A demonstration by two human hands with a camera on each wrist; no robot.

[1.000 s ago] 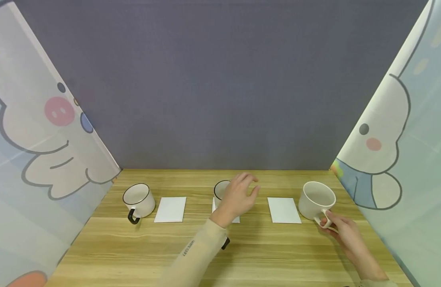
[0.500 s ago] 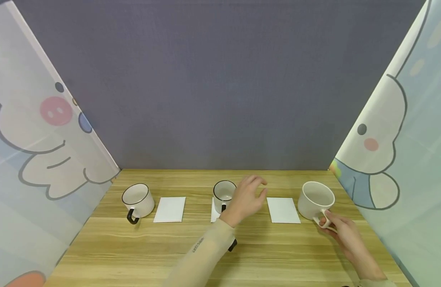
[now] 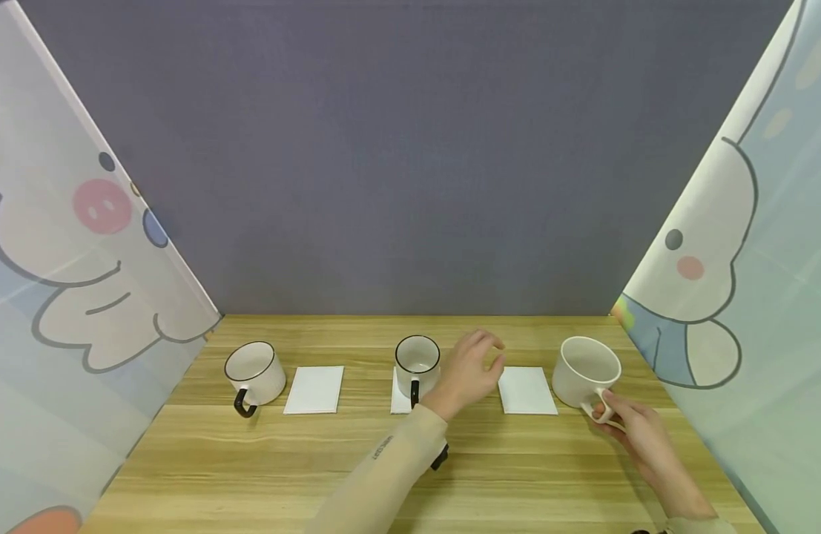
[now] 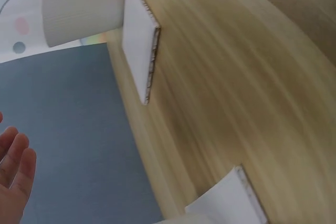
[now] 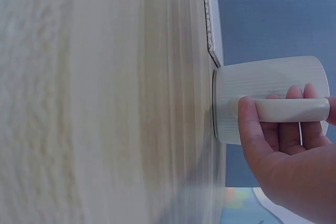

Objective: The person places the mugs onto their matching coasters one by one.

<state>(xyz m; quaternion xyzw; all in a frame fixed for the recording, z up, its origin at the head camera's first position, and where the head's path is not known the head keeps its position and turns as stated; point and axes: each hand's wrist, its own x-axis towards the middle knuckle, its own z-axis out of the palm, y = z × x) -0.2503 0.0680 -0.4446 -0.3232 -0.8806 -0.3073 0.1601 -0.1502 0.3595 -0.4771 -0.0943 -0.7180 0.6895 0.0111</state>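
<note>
In the head view my right hand (image 3: 640, 437) grips the handle of a plain white mug (image 3: 580, 371) standing at the table's right. The right wrist view shows the fingers curled through that handle (image 5: 294, 110), with the mug's base at the tabletop. My left hand (image 3: 465, 377) hovers, loosely bent and holding nothing, between a black-rimmed white mug (image 3: 406, 374) and the right-hand white square coaster (image 3: 529, 391). That black-rimmed mug stands on the middle coaster (image 3: 400, 402), its black handle (image 3: 414, 393) facing me. The left wrist view shows relaxed fingers (image 4: 23, 174) at its left edge.
Another white mug (image 3: 266, 386) with a black rim and handle stands at the left, beside a white square coaster (image 3: 314, 389). A dark grey panel (image 3: 410, 163) rises behind the wooden table (image 3: 250, 475), and cartoon-printed curtains (image 3: 697, 326) flank it.
My left hand has moved to the right, away from the middle mug, uncovering its rim and black handle. The right hand stays on the white mug's handle.
</note>
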